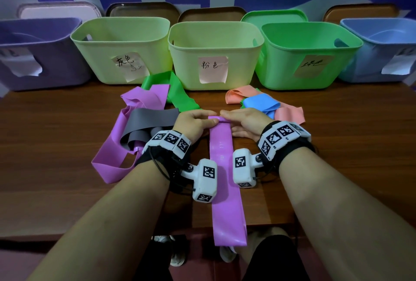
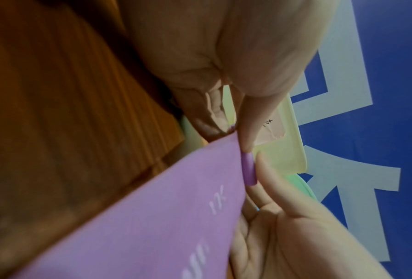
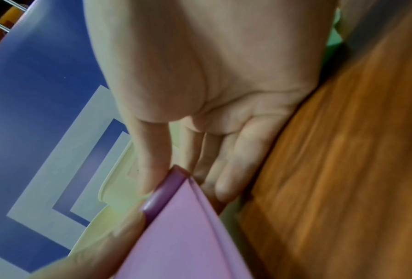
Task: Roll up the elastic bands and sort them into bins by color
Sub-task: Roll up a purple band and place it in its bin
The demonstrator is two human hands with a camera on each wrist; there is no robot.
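**Purple band, first turn rolled**

A long purple band point(image 1: 221, 168) lies flat down the wooden table, far end curled into a tight little roll, near end hanging over the edge. Loose purple point(image 1: 144, 98), grey point(image 1: 146, 120), green point(image 1: 180, 93), blue point(image 1: 261, 104) and pink point(image 1: 288, 113) bands sprawl before five bins: purple point(image 1: 40, 55), two yellow-green point(image 1: 121, 48) point(image 1: 213, 55), green point(image 1: 304, 55), blue point(image 1: 382, 51)

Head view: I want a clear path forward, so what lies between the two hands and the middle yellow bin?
Bare wooden table lies between the left hand, the right hand and the middle yellow bin; the green band sits left.

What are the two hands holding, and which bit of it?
Both the left hand and right hand pinch the purple elastic band at its far end, where a small roll has started.
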